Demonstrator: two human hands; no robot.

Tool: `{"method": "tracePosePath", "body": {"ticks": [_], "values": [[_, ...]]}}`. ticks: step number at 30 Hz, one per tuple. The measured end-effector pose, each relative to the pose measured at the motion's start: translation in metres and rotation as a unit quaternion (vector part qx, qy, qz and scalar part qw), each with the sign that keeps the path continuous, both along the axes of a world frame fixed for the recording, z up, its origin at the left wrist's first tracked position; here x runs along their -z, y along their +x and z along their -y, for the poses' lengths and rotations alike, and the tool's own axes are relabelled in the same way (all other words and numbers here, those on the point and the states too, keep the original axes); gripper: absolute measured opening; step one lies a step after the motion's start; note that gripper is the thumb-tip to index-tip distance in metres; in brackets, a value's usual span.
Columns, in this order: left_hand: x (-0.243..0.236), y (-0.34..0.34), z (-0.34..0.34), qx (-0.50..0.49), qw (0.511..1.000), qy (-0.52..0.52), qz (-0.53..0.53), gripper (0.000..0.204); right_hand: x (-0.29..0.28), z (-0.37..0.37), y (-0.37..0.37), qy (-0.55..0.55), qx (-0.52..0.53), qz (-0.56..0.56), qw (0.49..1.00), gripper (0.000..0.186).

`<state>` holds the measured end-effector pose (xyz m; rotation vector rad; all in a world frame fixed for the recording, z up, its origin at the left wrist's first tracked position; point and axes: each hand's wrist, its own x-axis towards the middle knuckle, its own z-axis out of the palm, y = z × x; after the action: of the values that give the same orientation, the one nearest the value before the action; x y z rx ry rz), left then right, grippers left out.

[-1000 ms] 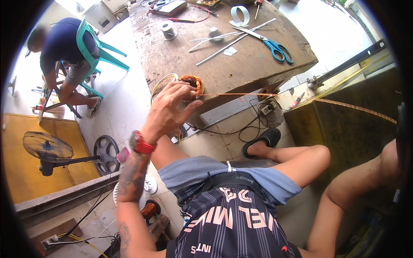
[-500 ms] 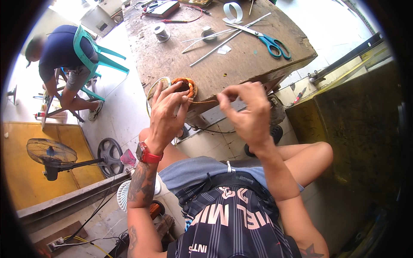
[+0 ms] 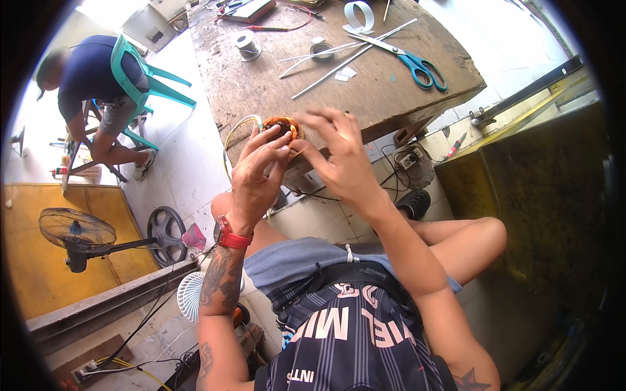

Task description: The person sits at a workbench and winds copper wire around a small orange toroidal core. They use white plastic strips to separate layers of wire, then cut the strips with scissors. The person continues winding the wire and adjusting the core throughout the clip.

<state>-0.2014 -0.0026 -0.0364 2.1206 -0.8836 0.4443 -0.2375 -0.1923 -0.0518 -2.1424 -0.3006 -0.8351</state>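
Head view: brought right hand [image 3: 336, 156] in from the far-right reach of a second ago to just beside the orange-bound ring [image 3: 293, 129], with thumb and fingers part-spread and blurred (couldn't tell if pinching anything). Kept left hand [image 3: 251, 174] curled on the ring, holding it at the near edge of the surface [image 3: 365, 107]. Lost sight of the long orange cord, earlier stretched off rightward. Probably finished one pull, returned to close work. Left scissors [image 3: 403, 53] and spool [image 3: 247, 45] lying farther back.
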Motion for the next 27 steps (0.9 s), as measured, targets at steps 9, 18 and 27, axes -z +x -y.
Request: {"method": "tracePosePath", "body": {"ticks": [9,18,27], "values": [[0.002,0.003,0.009,-0.021,0.998,0.008,0.061,0.01,-0.109,0.088,-0.008,0.086,-0.217,-0.349,0.908,0.016],[-0.002,0.005,0.005,0.002,0.996,0.033,0.077,0.008,-0.071,0.084,-0.02,-0.116,-0.153,-0.096,0.977,0.041],[-0.01,0.017,-0.002,0.044,0.996,0.06,0.044,0.011,-0.144,0.125,-0.028,-0.486,-0.126,-0.196,0.842,0.054]]}}
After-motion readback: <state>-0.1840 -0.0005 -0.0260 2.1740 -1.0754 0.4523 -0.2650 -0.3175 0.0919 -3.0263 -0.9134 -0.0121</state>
